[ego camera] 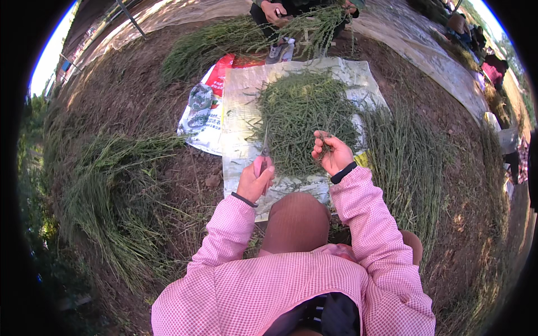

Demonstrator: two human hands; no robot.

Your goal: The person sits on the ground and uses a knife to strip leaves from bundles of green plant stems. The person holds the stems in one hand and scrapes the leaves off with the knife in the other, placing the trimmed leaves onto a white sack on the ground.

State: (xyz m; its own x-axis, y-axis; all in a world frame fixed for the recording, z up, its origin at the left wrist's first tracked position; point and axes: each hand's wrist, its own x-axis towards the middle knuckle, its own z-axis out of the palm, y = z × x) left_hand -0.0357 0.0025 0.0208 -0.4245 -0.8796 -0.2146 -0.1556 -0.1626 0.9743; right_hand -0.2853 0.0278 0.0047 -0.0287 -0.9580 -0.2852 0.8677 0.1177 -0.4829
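My left hand (254, 181) is closed round the pink handles of a pair of scissors (265, 156), whose blades point away from me over the left edge of a heap of cut green plant tops (307, 117). The heap lies on a pale plastic sheet (241, 109) spread before my knee. At the heap's near right side, my right hand (334, 153) pinches a few thin plant stems (325, 147) between bent fingers. Much of these stems blends into the heap behind them.
Long cut stalks lie in a bundle (403, 168) to the right and a bundle (113, 201) to the left. A camouflage cap (200, 103) rests on a printed sack (185, 126). Across the sheet sits a person (273, 14) holding stalks (319, 27). More people (460, 27) are far right.
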